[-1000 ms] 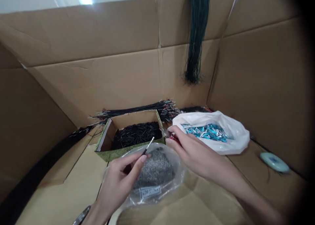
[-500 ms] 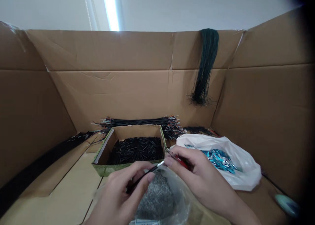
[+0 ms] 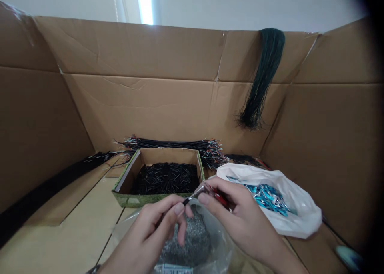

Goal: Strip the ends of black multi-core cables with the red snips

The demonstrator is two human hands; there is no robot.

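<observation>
My left hand (image 3: 150,226) pinches a short black cable or tube (image 3: 186,201) between thumb and forefinger; only its end shows. My right hand (image 3: 243,212) is closed around a small red-handled metal tool (image 3: 221,198), mostly covered by the fingers, so its exact kind is unclear. A thin silvery tip or piece (image 3: 196,192) lies between the two hands and meets the black end. Both hands are held above a clear plastic bag (image 3: 220,246) full of tiny grey metallic pieces (image 3: 192,240).
Behind the hands stands a green-edged cardboard box (image 3: 123,200) of short black tubes. A white bag (image 3: 304,216) of shiny blue strips lies right. Bundled black wires (image 3: 171,143) lie behind. Dark green threads (image 3: 264,74) hang over the cardboard wall (image 3: 150,94).
My view has tilted slightly. The left hand's lower fingers have loosened and spread, and less of the black piece shows. The silvery part now sits closer to its end.
</observation>
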